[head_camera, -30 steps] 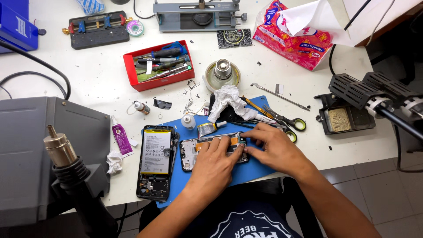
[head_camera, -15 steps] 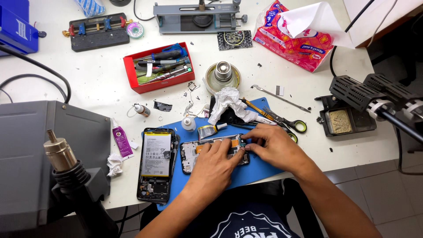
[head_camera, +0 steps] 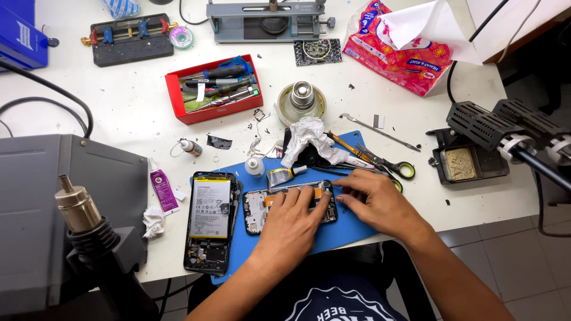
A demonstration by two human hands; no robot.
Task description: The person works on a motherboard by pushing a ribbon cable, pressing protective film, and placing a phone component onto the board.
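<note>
An opened phone frame (head_camera: 257, 209) lies across a blue work mat (head_camera: 333, 236) near the table's front edge. My left hand (head_camera: 293, 224) rests flat on its middle, fingers pressing down on the exposed inside. My right hand (head_camera: 376, 199) touches the frame's right end with its fingertips; I cannot tell whether it pinches a small part there. A second opened phone with its battery showing (head_camera: 210, 219) lies just left of the frame, half on the mat.
A crumpled tissue (head_camera: 306, 137), scissors (head_camera: 389, 166), tweezers (head_camera: 373, 129) and a small glue tube (head_camera: 284, 174) lie beyond the hands. Farther back are a red tool tray (head_camera: 176, 102), a tissue packet (head_camera: 398, 56) and a clamp jig (head_camera: 269, 21). A hot-air nozzle (head_camera: 77, 208) stands at left.
Both hands have stayed on the phone frame; my right hand's fingers have shifted slightly along its right end. Nothing else has moved.
</note>
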